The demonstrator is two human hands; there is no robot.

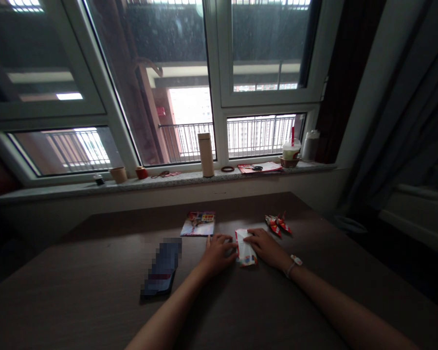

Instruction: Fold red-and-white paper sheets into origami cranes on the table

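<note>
A folded paper sheet (246, 253), mostly white with red and printed edges, lies flat on the dark table between my hands. My left hand (219, 253) rests at its left edge, fingers slightly curved and apart, gripping nothing. From the other side, my right hand (269, 247) lies on the paper's right part, its fingers stretched over the surface; its wrist wears a light band (295, 261). Beyond the right hand are folded red-and-white paper pieces with pointed ends (278, 224). A colourful printed sheet (199, 223) lies past my left hand.
A dark phone-like object (162, 267), pixelated, lies left of my left arm on the table (105, 262). On the windowsill (175, 181) stand a beige bottle (206, 155), a paper cup (118, 175), a drink cup with red straw (291, 149), scissors (256, 168) and red papers (268, 167).
</note>
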